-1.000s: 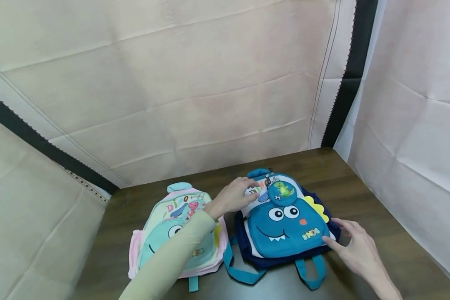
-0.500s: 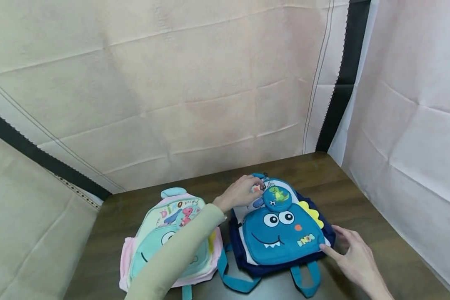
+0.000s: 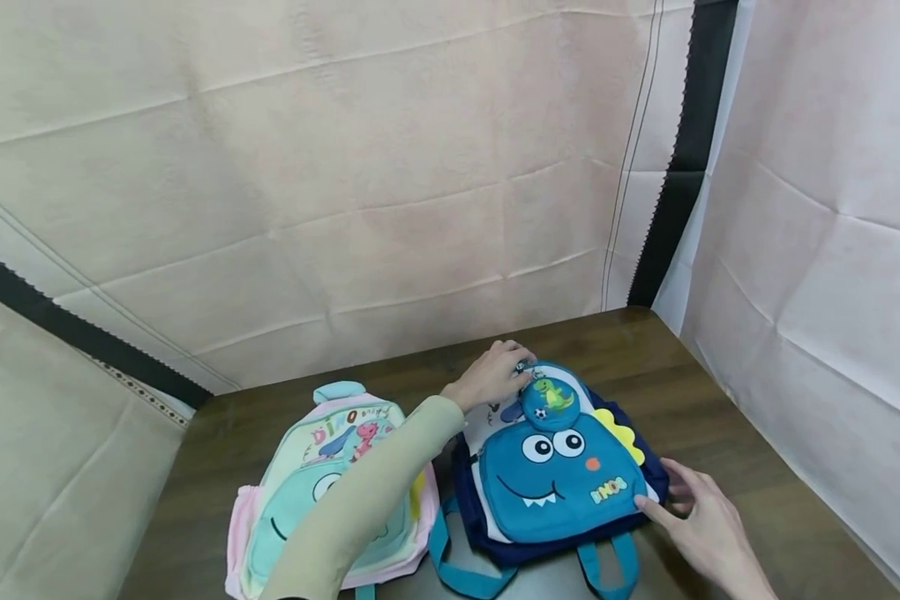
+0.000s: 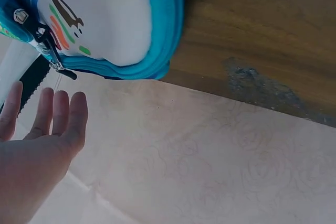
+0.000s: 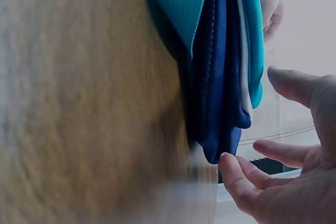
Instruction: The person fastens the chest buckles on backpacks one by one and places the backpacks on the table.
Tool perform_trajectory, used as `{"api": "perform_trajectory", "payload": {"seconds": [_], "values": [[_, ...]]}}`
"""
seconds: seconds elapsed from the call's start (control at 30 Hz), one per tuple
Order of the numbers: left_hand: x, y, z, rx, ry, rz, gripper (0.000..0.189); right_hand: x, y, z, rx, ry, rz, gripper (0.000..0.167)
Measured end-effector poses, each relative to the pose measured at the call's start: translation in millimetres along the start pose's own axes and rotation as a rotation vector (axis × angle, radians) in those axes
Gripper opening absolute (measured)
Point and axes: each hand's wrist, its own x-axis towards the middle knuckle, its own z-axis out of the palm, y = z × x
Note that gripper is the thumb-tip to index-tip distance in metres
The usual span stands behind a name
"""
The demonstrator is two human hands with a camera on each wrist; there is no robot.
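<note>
A child's blue backpack (image 3: 540, 483) with a cartoon face, yellow spikes and a round dinosaur patch (image 3: 551, 401) lies front side up on the table. At its top edge is my left hand (image 3: 491, 372), which hides the carry handle in the head view. The left wrist view has those fingers (image 4: 77, 114) extended just short of the dark zipper pulls (image 4: 55, 59). My right hand (image 3: 708, 518) is at the lower right corner, thumb by the front pocket and relaxed fingers along the side. One of its fingertips (image 5: 226, 158) meets the navy corner.
A pink and mint backpack (image 3: 288, 508) lies to the left, partly covered by my left sleeve (image 3: 375, 492). Teal shoulder straps (image 3: 468, 579) spread below the blue backpack. Pale fabric walls (image 3: 390, 200) enclose the brown wooden table (image 3: 600, 337) at the back and sides.
My left hand has moved from the white upper panel up to the top edge by the zipper pulls. The right hand keeps its place at the corner. The head view has shifted slightly.
</note>
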Motion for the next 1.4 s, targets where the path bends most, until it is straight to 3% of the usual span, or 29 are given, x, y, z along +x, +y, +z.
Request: {"api": "perform_trajectory", "payload": {"seconds": [0.3, 0.47, 0.83, 1.07, 1.4], "values": [[18.1, 2.3, 4.4, -0.021, -0.053, -0.059, 0.042, 3.8, 1.9, 0.9, 0.011, 0.000, 0.024, 0.097], [27.2, 0.1, 3.0, -0.014, -0.098, -0.084, 0.044, 7.2, 4.7, -0.8, 0.010, -0.025, 0.047, 0.105], [45.6, -8.1, 2.0, -0.003, -0.173, -0.077, 0.047, 12.4, 8.5, -0.9, 0.038, -0.062, 0.098, 0.114], [50.6, -6.4, 9.6, 0.032, -0.208, -0.082, 0.047, 12.8, 12.2, 1.9, 0.061, -0.076, 0.106, 0.114], [55.6, -4.5, 10.3, 0.005, -0.230, -0.104, 0.046, 17.8, 11.9, 4.0, 0.106, -0.074, 0.145, 0.115]]}}
